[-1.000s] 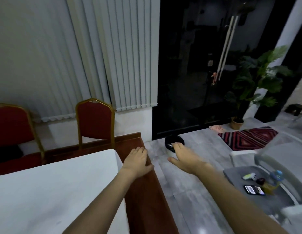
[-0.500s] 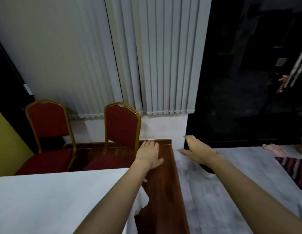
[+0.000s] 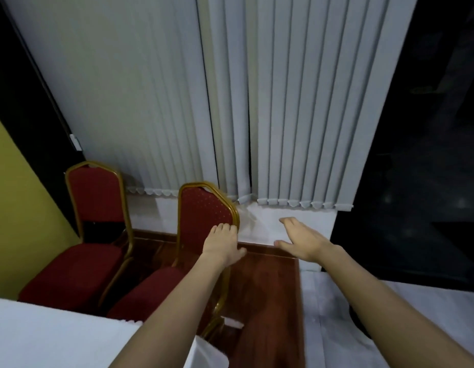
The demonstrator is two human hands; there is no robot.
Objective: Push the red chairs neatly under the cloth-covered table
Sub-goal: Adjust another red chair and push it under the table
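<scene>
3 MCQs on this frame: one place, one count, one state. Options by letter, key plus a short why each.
1. Where is the left hand?
A. flat on the tablecloth
B. at the nearer chair's backrest
C. on the blinds

2. How many red chairs show?
A. one
B. two
C. four

3. State of the right hand?
A. open, holding nothing
B. gripping a chair leg
C. closed in a fist

Key: B, its fingers lie over the backrest's gold edge; B, the nearer chair and the far chair; A, the fingers are spread in free air.

Two chairs side by side behind the table (blinds behind them)
</scene>
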